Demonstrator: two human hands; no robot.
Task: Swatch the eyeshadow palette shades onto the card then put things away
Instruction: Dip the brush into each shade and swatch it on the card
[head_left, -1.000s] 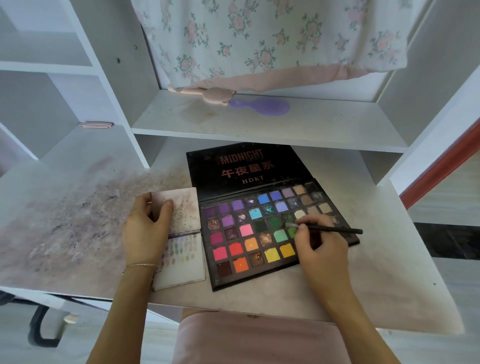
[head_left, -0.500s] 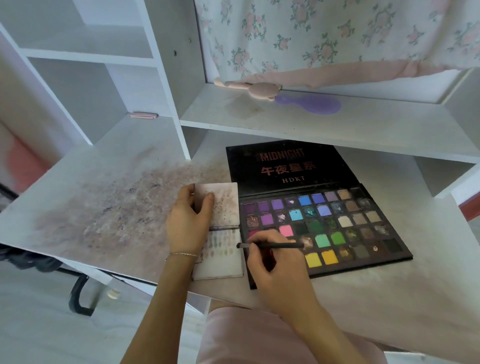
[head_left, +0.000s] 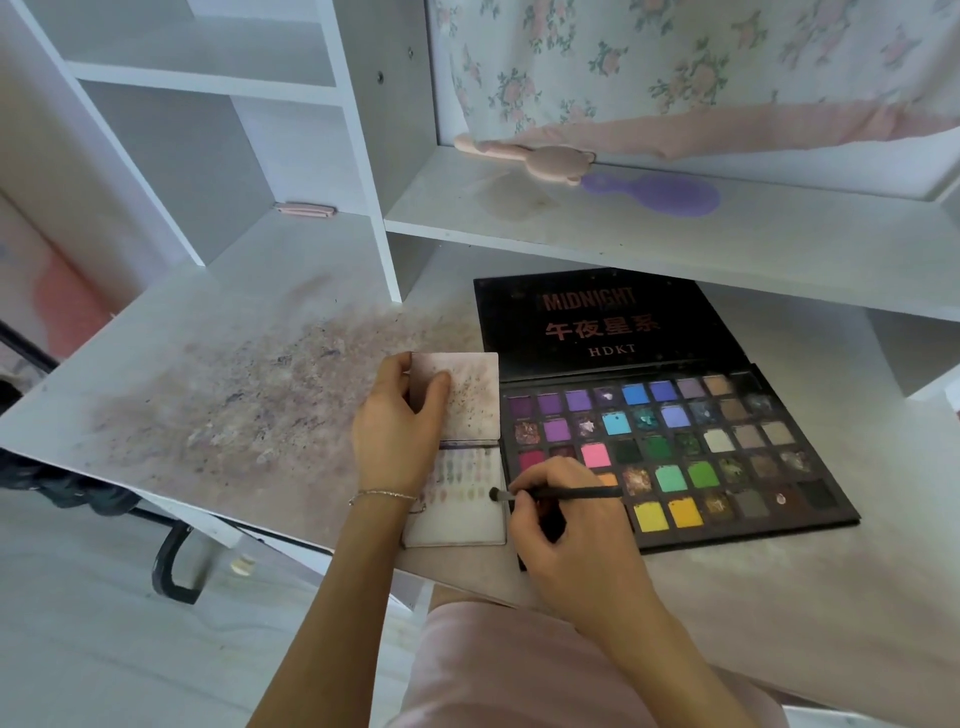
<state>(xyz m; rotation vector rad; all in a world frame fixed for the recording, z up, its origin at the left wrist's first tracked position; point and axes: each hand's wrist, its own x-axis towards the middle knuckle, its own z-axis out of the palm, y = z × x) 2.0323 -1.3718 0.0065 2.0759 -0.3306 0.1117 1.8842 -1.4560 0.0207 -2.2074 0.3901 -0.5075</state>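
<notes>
Stained white desk (head_left: 218, 364), powder smudges across its left part. Left hand (head_left: 397, 431) holds the folded card (head_left: 457, 457) at its upper flap, fingers curled over the left edge. Card lies flat, touching the palette's left side; rows of faint swatches on the lower half. Right hand (head_left: 566, 535) pinches a thin black brush (head_left: 550, 493), tip on the card's right edge. Open eyeshadow palette (head_left: 670, 447) on desk, lid back. Purple hairbrush (head_left: 660, 193) on shelf above.
</notes>
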